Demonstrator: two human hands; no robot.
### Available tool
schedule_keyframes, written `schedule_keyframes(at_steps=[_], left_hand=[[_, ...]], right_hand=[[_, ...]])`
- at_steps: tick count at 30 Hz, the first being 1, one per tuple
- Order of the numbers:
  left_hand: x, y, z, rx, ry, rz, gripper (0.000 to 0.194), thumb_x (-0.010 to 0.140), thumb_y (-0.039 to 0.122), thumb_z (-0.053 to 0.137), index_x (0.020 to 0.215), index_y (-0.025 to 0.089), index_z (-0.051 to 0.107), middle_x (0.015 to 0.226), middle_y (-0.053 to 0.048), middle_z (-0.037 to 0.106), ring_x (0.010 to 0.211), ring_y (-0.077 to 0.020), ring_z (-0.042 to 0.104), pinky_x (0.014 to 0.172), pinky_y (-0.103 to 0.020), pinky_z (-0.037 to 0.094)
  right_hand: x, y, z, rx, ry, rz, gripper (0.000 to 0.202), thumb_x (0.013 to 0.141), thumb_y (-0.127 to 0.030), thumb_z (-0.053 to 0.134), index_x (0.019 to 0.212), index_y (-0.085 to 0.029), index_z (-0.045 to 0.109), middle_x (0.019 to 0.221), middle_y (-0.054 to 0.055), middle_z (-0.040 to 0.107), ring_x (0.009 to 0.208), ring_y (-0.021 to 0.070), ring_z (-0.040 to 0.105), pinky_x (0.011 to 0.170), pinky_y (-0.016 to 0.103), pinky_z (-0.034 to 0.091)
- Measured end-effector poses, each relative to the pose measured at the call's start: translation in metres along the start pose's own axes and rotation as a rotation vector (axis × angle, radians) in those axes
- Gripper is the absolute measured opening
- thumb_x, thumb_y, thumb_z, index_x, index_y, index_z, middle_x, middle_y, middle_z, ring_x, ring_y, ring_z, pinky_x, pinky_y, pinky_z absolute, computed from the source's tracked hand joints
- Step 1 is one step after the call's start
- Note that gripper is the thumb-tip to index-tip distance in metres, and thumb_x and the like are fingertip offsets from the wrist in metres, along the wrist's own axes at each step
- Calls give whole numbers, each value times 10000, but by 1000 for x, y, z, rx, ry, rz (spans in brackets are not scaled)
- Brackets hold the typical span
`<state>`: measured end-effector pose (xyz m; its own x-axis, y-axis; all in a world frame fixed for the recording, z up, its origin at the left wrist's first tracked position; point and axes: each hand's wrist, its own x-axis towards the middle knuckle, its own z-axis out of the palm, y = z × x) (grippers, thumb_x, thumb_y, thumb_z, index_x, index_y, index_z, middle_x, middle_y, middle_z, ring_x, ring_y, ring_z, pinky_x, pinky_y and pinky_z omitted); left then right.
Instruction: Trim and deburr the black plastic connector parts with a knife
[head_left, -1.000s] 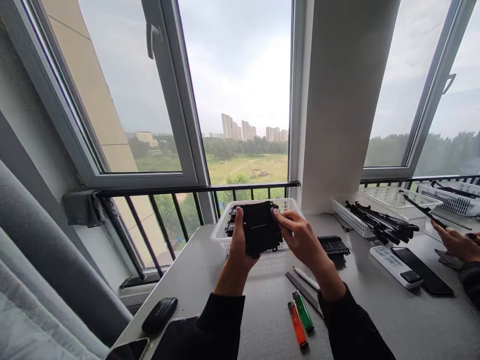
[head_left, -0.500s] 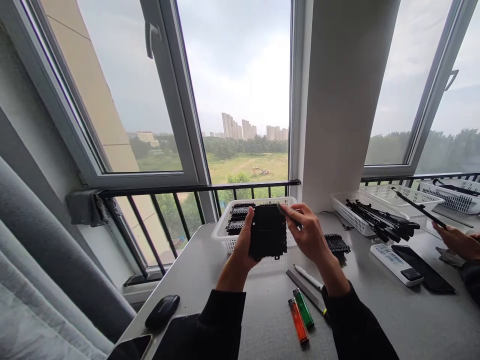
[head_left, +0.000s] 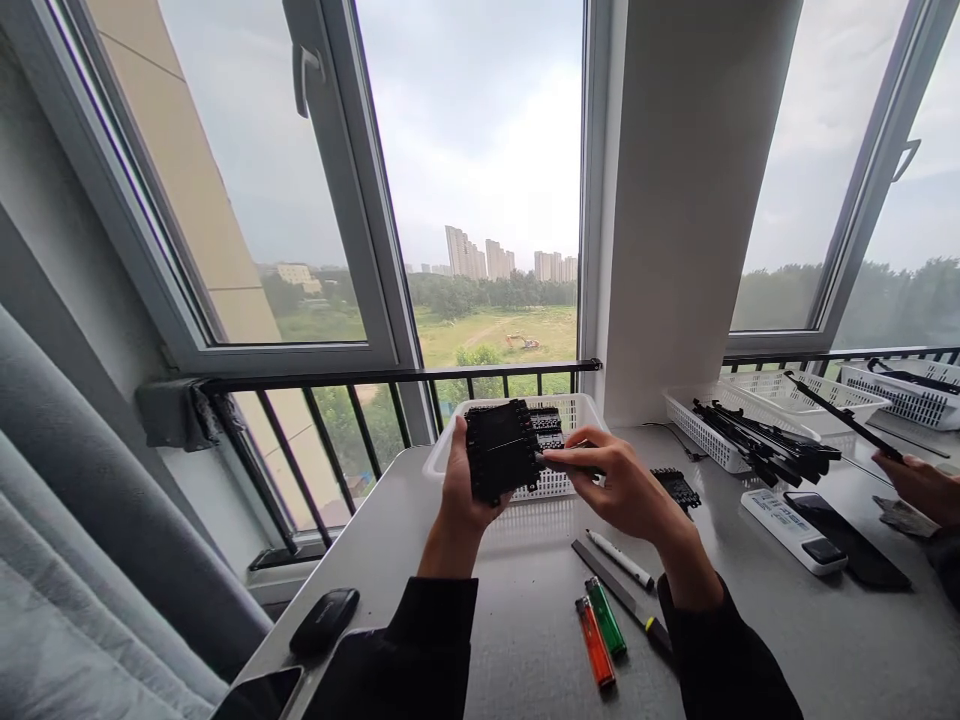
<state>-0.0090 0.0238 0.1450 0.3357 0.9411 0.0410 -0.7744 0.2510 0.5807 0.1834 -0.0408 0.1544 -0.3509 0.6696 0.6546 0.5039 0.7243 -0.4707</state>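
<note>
A flat black plastic part [head_left: 501, 452] with small tabs along its edges is held up over the near side of a white basket [head_left: 442, 455]. My left hand [head_left: 466, 490] is wrapped round its left and lower edges. At its right edge my right hand [head_left: 619, 480] is closed in a pinch on a thin dark tool [head_left: 574, 464], whose tip meets the edge of the part. More black parts [head_left: 546, 425] lie in the basket behind. Another black part [head_left: 675, 487] rests on the table beyond my right wrist.
On the table lie a red lighter [head_left: 595, 645], a green lighter [head_left: 606, 618], a white pen [head_left: 619, 558], a flat metal file [head_left: 615, 583] and a black case [head_left: 325, 622]. Rightward are a basket of black strips [head_left: 757, 435], phone [head_left: 847, 540] and a co-worker's hand [head_left: 919, 485].
The black part has moved left and tilted in my left hand. My right hand has shifted lower, from the part's top right corner to its right edge.
</note>
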Motion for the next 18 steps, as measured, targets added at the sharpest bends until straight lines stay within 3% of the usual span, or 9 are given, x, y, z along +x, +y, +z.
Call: schedule_keyframes(at_steps=[3, 6, 11, 15, 18], left_hand=[[-1, -6, 4, 74, -36, -128, 669, 928, 592, 368, 1293, 70, 571, 958, -177, 750, 798, -285, 735, 714, -408, 601], [-3, -14, 6, 133, -48, -206, 656, 907, 595, 428, 1271, 74, 591, 945, -176, 751, 758, -279, 735, 684, -394, 603], [-2, -12, 5, 82, -28, -108, 664, 912, 597, 414, 1276, 69, 589, 937, -170, 753, 785, -273, 736, 729, -389, 601], [-4, -2, 7, 44, 6, -27, 662, 942, 587, 329, 1308, 89, 567, 905, -155, 758, 765, -268, 737, 696, -386, 604], [-5, -3, 10, 73, 15, -39, 658, 936, 594, 341, 1298, 97, 574, 901, -155, 758, 749, -269, 736, 643, -372, 603]], right_hand=[[6, 11, 5, -42, 245, 39, 414, 903, -137, 505, 1274, -267, 633, 1085, 74, 595, 971, 174, 601, 878, 332, 500], [11, 21, 15, -92, 303, 75, 437, 914, -144, 481, 1316, -269, 599, 1119, 83, 575, 1014, 186, 592, 907, 345, 491], [9, 16, 18, -58, 97, 38, 499, 864, -73, 475, 1286, -295, 623, 1109, 65, 600, 961, 158, 607, 865, 308, 493], [1, -1, 4, 48, -140, 56, 420, 778, -56, 537, 1060, -277, 755, 898, 15, 654, 752, 119, 602, 692, 240, 490], [1, -6, -1, 64, -28, 75, 368, 799, -104, 562, 1081, -251, 746, 908, 27, 673, 803, 143, 619, 739, 265, 501]])
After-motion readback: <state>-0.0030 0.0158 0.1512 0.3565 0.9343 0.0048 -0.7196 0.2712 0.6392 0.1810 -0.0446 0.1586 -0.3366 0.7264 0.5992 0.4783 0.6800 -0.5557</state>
